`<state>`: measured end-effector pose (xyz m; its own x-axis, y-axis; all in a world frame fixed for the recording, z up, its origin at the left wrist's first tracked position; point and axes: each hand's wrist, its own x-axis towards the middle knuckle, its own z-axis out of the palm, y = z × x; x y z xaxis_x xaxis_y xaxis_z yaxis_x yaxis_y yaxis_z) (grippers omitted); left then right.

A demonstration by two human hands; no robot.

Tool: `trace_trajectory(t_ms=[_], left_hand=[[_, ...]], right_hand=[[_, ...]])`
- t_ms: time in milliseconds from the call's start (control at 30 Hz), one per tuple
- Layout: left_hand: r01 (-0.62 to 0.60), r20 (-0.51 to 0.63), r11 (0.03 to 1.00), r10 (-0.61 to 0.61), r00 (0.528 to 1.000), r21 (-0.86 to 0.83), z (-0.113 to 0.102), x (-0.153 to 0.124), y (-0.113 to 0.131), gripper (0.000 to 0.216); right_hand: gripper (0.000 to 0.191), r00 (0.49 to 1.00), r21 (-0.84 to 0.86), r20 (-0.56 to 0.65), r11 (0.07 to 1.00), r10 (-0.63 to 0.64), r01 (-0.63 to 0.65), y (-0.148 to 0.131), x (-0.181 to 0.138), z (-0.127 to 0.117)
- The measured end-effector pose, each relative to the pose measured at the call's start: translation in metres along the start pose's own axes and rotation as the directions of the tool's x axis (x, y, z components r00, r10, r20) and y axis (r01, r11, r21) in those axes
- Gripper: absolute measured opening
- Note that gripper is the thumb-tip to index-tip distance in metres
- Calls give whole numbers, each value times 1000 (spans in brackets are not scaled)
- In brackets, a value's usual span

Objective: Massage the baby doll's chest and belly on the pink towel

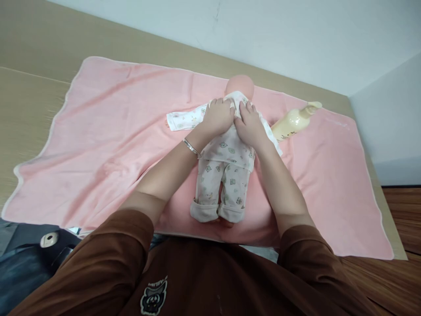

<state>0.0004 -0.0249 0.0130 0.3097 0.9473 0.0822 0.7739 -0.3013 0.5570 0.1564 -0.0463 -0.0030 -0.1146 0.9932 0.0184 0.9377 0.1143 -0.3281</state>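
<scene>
A baby doll [226, 175] in printed white pyjamas lies on its back on a pink towel [108, 131], head toward the wall. My left hand [217, 116] rests on the doll's chest near the collar, fingers curled onto the shirt. My right hand [250, 124] lies beside it on the chest, fingers also bent onto the fabric near the neck. Both hands press or pinch the doll's shirt. A silver bracelet [191, 148] circles my left wrist. The doll's left sleeve [184, 119] stretches out flat toward the left.
A cream pump bottle [292, 124] lies on its side on the towel right of the doll. The towel covers a tan bed surface [29, 101] against a white wall. Dark clothing [29, 259] lies at lower left; wood floor [404, 228] shows at right.
</scene>
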Motion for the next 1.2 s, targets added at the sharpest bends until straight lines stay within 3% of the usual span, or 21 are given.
trace_trajectory(t_ms=[200, 333, 467, 667, 900, 1033, 1200], left_hand=[[-91, 111, 989, 78, 991, 117, -5, -17, 16, 51], [-70, 72, 996, 65, 995, 61, -8, -5, 6, 44], [-13, -18, 998, 12, 1000, -55, -5, 10, -8, 45], [18, -21, 1000, -18, 1000, -15, 2, 7, -6, 48], [-156, 132, 987, 151, 980, 31, -14, -10, 4, 51], [-89, 62, 995, 91, 994, -32, -13, 0, -1, 42], [15, -73, 995, -22, 997, -95, 5, 14, -13, 45]], right_hand=[[71, 996, 18, -93, 1000, 5, -3, 22, 14, 3], [75, 999, -76, -24, 997, 23, -25, 3, 0, -1], [77, 998, -102, 0, 993, -58, 58, -16, -15, -2], [75, 1000, -42, -24, 999, -6, 5, -4, -1, 0], [70, 998, 6, -56, 1000, 10, -9, 19, 14, 0], [75, 998, -64, -18, 996, 55, -56, -2, 0, -6], [82, 1000, -114, 4, 993, -14, 14, -19, -13, -5]])
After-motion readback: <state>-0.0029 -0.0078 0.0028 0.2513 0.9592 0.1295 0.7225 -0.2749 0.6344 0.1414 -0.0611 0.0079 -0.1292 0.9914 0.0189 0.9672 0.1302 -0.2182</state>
